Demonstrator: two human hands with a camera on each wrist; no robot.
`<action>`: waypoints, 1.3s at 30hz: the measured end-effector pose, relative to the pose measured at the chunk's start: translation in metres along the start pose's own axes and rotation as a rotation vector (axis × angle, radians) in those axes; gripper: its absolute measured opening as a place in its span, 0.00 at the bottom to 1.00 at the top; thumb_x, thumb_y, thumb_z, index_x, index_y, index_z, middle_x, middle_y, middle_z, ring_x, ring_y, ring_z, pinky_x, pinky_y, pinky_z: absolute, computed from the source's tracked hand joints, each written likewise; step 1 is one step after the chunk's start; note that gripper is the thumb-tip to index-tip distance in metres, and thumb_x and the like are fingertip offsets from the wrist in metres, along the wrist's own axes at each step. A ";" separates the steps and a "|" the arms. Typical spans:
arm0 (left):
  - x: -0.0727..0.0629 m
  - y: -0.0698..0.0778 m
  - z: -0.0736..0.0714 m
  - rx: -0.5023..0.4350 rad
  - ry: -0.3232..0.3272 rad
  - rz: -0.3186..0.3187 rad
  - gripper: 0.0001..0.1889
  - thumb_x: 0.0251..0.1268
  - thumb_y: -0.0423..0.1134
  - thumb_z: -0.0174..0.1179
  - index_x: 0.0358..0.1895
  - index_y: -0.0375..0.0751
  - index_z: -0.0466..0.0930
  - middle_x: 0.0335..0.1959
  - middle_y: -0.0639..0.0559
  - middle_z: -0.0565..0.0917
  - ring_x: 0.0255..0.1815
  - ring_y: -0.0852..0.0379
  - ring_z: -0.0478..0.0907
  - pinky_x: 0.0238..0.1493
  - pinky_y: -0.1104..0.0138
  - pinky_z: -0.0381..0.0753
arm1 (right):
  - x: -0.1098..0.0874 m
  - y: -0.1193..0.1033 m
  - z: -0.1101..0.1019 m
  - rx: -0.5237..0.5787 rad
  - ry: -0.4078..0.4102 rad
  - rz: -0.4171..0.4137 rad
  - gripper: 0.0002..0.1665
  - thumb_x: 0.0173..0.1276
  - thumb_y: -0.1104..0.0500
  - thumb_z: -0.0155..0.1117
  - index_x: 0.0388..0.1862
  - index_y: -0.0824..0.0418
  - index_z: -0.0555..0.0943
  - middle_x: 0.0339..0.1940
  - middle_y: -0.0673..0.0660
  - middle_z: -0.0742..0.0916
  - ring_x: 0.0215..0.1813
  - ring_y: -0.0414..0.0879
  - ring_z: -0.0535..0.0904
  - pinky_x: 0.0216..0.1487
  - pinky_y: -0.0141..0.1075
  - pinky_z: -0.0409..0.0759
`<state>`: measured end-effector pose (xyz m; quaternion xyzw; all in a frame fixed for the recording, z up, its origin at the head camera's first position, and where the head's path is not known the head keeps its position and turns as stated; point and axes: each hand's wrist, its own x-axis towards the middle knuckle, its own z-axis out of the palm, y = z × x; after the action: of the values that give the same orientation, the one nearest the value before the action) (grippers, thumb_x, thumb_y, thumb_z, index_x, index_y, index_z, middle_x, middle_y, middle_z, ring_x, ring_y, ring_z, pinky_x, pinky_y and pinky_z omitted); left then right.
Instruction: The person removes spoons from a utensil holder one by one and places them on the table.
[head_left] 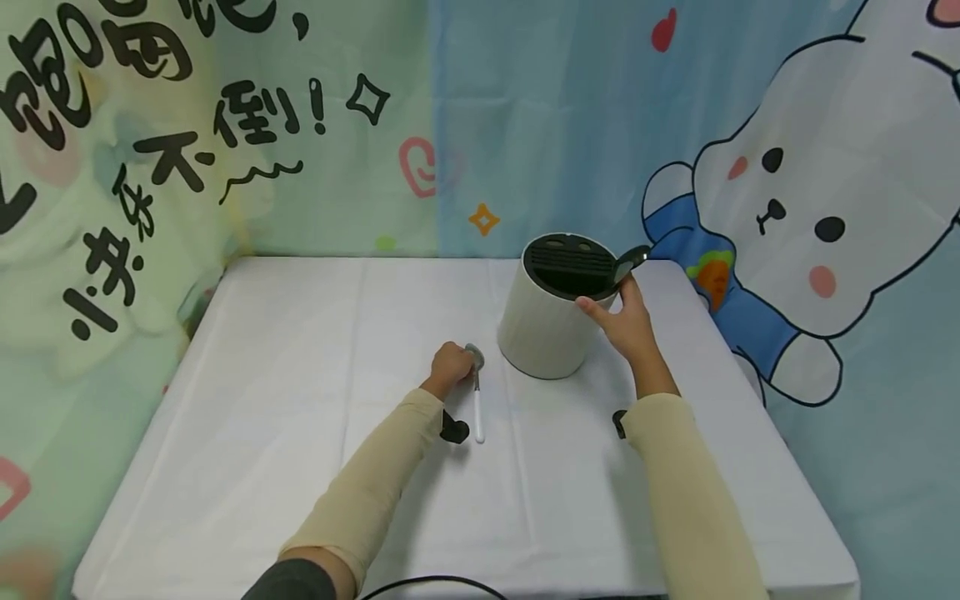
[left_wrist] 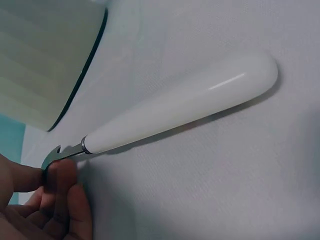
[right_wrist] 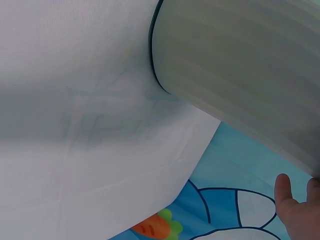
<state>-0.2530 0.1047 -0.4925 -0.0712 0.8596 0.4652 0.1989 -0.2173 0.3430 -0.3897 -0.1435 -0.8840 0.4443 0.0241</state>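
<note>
My left hand (head_left: 452, 364) pinches the metal head of a white-handled utensil (head_left: 478, 408) near the middle of the table. In the left wrist view, its smooth, thick handle (left_wrist: 190, 102) points away from my fingers (left_wrist: 65, 187), and the slim metal end has a small hook-like notch. My right hand (head_left: 626, 325) touches the right side of a cream, round knife-and-utensil holder (head_left: 551, 333), thumb by the rim and fingers partly hidden behind it. The holder stands upright, its dark top slotted. A dark, shiny utensil (head_left: 630, 265) leans out of its right side.
A white cloth covers the table (head_left: 300, 375). Behind it hangs a printed curtain (head_left: 540, 125) with a cartoon rabbit. A black cable (head_left: 442, 578) curves along the near edge, and dark wrist devices (head_left: 454, 428) sit by both cuffs.
</note>
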 end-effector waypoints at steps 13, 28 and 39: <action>0.170 -0.098 0.078 -0.020 -0.071 0.006 0.15 0.57 0.39 0.45 0.18 0.44 0.77 0.10 0.58 0.79 0.10 0.62 0.77 0.12 0.69 0.71 | -0.001 0.006 -0.005 0.012 0.010 0.002 0.60 0.53 0.29 0.57 0.74 0.45 0.36 0.76 0.52 0.44 0.75 0.54 0.35 0.64 0.66 0.43; 0.047 -0.011 -0.022 0.038 -0.038 -0.039 0.15 0.67 0.43 0.47 0.34 0.35 0.79 0.23 0.50 0.82 0.15 0.61 0.74 0.22 0.72 0.73 | 0.001 0.003 -0.014 -0.005 -0.013 -0.008 0.62 0.51 0.28 0.56 0.74 0.46 0.35 0.76 0.53 0.42 0.75 0.55 0.35 0.65 0.64 0.42; 0.041 0.012 -0.051 -0.040 0.074 0.111 0.19 0.69 0.45 0.42 0.51 0.34 0.74 0.33 0.46 0.83 0.24 0.58 0.78 0.25 0.71 0.74 | 0.001 0.001 -0.010 0.012 -0.003 -0.012 0.61 0.51 0.29 0.58 0.74 0.46 0.37 0.76 0.53 0.44 0.75 0.54 0.36 0.66 0.62 0.42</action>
<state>-0.3080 0.0714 -0.4754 -0.0443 0.8596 0.4896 0.1393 -0.2165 0.3512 -0.3844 -0.1375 -0.8821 0.4499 0.0261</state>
